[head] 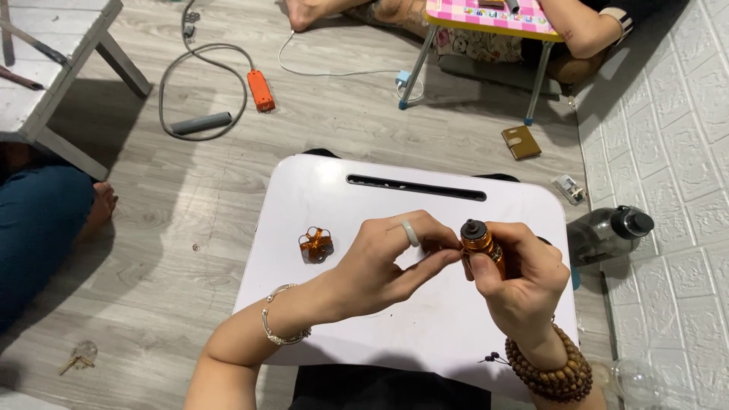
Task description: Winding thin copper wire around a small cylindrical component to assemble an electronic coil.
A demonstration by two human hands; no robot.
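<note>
The small orange metal cylinder with a black cap (480, 241) stands nearly upright, cap up, clamped in my right hand (520, 279) above the white lap table (425, 334), my left hand (380, 262) pinching its side (a small orange clip-like piece (316, 245) lies well left).

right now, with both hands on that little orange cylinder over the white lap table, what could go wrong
1. The small orange metal cylinder with a dark cap is held above the white lap table only by the right hand; a slip could send it rolling off.
2. The left hand pinches at its side with fingertips; whatever small part is there is hidden and may drop.
3. The loose orange flower-shaped metal piece lies near the table's left edge and could be knocked off.
</note>
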